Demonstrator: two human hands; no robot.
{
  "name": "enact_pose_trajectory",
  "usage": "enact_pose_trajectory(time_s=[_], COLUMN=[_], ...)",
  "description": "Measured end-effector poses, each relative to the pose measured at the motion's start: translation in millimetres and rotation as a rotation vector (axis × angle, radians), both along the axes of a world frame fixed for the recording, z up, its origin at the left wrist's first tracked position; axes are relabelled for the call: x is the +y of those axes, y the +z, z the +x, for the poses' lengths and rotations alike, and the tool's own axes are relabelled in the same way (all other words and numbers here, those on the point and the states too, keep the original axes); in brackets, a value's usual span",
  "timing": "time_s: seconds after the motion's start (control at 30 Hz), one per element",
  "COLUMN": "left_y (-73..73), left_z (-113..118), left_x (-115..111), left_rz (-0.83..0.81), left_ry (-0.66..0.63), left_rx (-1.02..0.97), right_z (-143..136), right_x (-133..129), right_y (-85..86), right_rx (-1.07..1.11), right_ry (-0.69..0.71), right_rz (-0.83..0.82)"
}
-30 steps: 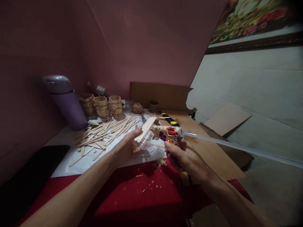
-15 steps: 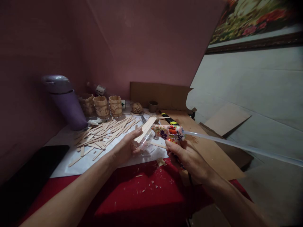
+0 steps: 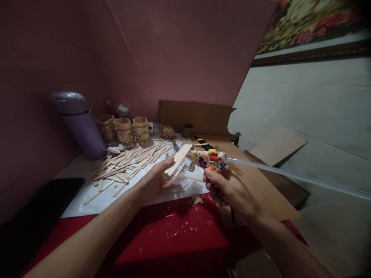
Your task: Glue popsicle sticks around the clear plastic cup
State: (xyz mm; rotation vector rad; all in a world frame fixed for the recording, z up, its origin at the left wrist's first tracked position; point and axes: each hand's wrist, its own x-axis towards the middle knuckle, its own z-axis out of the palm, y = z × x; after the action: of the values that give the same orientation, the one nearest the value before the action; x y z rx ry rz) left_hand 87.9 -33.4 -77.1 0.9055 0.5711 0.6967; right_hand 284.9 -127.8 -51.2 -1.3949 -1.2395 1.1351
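Observation:
My left hand is closed around a clear, ribbed plastic cup or bottle piece, held tilted. Flat wooden craft sticks lie side by side along its upper side, under my thumb. In my right hand is a glue gun with a flower pattern, gripped by its handle, a small red light glowing near my thumb. Its front end points left, close to the sticks; whether the nozzle touches them I cannot tell. A long translucent glue stick sticks out of the gun's back.
Loose craft sticks are heaped on white paper. Behind them stand carved-looking wooden cups, a purple flask, a twine ball and a small brown pot. A black-and-yellow cutter lies on cardboard. Scraps litter the red cloth.
My right hand and the glue gun have shifted slightly to the right, the gun's front edging away from the sticks. My left hand and the plastic piece look almost unmoved.

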Motion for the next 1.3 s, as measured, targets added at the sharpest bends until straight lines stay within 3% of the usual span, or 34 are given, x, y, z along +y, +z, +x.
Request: enact_pose_trajectory(time_s=[0.13,0.47,0.97,1.3], left_y=[-2.9,-3.6,-2.7,-4.9], left_z=[-0.5,-0.4,-0.5,-0.8], left_x=[2.0,2.3,2.9,2.0], left_rz=[0.022,0.067,0.028,0.029], left_ry=[0.008,-0.01,-0.02,-0.041], left_rx=[0.03,0.043,0.028,0.018], right_z=[-2.0,5.0,5.6,3.0], right_x=[-0.1,-0.5,-0.2,-1.0], right_y=[3.1,3.6,-1.2,2.4], right_rx=[0.098,0.198,0.105,-0.081], right_ry=[-0.036,0.04,0.052,0.099], right_rz=[-0.046,-0.048,-0.067,0.017])
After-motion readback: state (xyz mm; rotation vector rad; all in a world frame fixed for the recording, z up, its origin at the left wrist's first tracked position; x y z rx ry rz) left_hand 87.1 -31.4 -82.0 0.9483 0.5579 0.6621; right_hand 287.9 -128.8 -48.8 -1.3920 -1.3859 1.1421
